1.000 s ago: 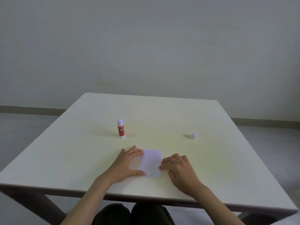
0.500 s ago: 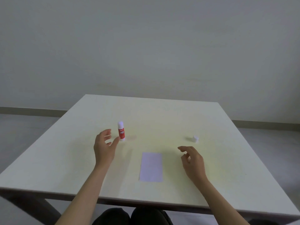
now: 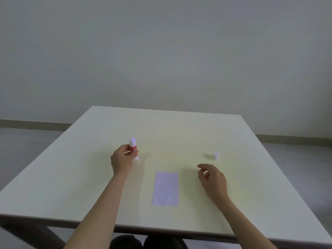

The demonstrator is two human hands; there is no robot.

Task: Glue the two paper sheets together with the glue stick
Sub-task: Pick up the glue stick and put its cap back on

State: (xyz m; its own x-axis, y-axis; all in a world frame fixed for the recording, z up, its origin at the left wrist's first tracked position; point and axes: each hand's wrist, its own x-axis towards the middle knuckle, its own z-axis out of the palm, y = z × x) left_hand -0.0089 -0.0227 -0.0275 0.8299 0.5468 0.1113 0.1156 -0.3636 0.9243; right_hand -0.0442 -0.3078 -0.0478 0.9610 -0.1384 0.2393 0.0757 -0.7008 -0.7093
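Since a moment ago the left hand (image 3: pixel 120 159) has closed around the upright glue stick (image 3: pixel 133 149) while the right hand (image 3: pixel 212 178) hovers empty, fingers apart, short of the cap (image 3: pixel 215 156), the paper sheets (image 3: pixel 166 188) lying stacked on the surface (image 3: pixel 251 186) between them; recapping should go squarely.

Your lighting's soft and kinda dim, with faint shadows on the desk (image 3: pixel 179 133) beside each hand; edges bow from the wide lens, slightly blurry overall.
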